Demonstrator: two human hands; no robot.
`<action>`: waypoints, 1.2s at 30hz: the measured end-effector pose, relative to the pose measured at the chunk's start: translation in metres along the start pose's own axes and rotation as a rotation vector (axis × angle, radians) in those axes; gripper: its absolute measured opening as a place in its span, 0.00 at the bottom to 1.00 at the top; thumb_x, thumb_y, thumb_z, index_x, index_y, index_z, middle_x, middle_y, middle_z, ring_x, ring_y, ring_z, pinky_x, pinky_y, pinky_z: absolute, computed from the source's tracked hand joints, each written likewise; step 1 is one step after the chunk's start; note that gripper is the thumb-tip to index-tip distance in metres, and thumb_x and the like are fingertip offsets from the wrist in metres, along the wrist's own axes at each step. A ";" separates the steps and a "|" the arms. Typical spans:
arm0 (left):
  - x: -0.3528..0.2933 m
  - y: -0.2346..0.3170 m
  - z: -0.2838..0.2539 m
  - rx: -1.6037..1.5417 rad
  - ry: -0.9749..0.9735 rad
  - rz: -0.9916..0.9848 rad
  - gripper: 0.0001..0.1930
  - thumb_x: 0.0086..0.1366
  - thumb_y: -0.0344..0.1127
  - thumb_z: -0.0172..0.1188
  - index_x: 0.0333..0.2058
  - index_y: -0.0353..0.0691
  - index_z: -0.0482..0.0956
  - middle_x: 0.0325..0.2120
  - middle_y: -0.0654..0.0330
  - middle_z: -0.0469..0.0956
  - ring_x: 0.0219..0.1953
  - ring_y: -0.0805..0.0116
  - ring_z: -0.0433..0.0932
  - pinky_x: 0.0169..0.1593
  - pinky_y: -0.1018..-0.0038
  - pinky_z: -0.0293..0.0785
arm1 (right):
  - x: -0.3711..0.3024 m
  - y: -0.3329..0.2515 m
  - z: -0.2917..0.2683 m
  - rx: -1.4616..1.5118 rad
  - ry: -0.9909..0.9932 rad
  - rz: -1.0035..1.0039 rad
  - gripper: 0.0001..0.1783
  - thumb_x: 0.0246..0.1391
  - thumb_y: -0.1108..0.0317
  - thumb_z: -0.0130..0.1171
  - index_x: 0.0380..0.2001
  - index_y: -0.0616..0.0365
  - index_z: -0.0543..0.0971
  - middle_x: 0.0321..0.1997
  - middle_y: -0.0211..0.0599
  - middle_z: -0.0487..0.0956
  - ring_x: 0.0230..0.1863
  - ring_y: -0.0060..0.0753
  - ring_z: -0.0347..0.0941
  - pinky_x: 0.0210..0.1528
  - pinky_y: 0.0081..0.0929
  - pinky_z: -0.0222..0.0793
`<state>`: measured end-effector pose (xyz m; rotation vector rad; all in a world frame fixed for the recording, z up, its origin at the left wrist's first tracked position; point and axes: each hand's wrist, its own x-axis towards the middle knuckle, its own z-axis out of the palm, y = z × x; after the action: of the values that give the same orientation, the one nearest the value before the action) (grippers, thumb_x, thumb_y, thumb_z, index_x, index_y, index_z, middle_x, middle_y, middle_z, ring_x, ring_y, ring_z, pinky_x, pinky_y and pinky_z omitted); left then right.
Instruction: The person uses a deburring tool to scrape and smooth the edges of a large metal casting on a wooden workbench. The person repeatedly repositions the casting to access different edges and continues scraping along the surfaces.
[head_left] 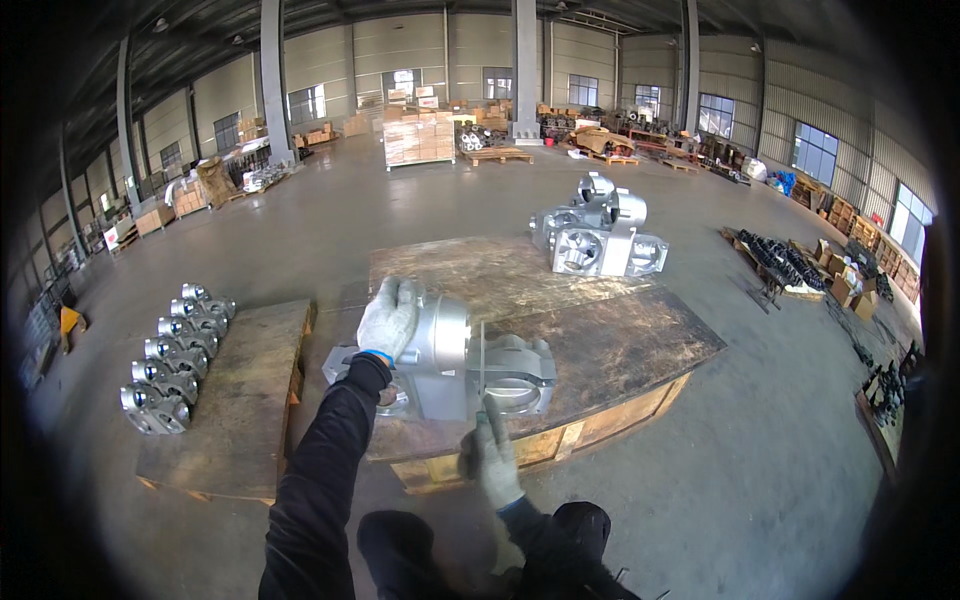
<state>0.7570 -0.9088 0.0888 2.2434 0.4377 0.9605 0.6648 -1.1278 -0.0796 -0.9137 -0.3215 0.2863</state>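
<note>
A large silver metal casting point(436, 345), with a round collar and block-like side parts, lies at the near edge of a wooden work table. My left hand point(388, 322), in a pale work glove, rests on the collar's left side, its fingers stretched out against the metal. Gloved as well, my right hand point(492, 462) is closed around the lower end of a thin, straight file-like tool point(483, 352). The tool points away from me, beside the collar's right rim and over the casting's right part. Whether it touches the metal I cannot tell.
More castings point(600, 235) stand at the table's point(640, 325) far right corner. A lower wooden platform point(245, 385) on the left carries a row of smaller castings point(165, 370). Stacked boxes point(418, 135) and a pillar point(525, 75) stand farther back; black parts lie on pallets point(780, 262) at right.
</note>
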 end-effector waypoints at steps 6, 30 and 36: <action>-0.009 0.000 0.009 0.005 0.099 0.021 0.25 0.78 0.55 0.44 0.55 0.43 0.80 0.40 0.34 0.84 0.47 0.31 0.83 0.52 0.42 0.76 | -0.006 0.035 0.092 0.095 0.265 -0.037 0.37 0.80 0.58 0.45 0.83 0.46 0.45 0.26 0.27 0.69 0.19 0.20 0.64 0.21 0.22 0.64; -0.010 0.002 0.010 0.026 0.119 0.027 0.24 0.79 0.55 0.44 0.52 0.42 0.79 0.36 0.36 0.85 0.43 0.32 0.84 0.48 0.39 0.76 | 0.038 -0.030 0.105 0.719 0.193 0.212 0.14 0.74 0.49 0.57 0.35 0.38 0.69 0.22 0.21 0.67 0.17 0.20 0.59 0.16 0.21 0.54; -0.011 0.001 0.011 0.025 0.133 0.040 0.23 0.79 0.54 0.44 0.52 0.43 0.78 0.36 0.37 0.85 0.43 0.31 0.83 0.49 0.39 0.75 | 0.042 -0.035 0.090 0.769 0.063 0.227 0.11 0.75 0.50 0.54 0.39 0.39 0.73 0.24 0.23 0.71 0.16 0.21 0.59 0.16 0.23 0.54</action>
<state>0.7574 -0.9202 0.0786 2.2266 0.4668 1.1351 0.6714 -1.0669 0.0064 -0.1960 -0.0311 0.5416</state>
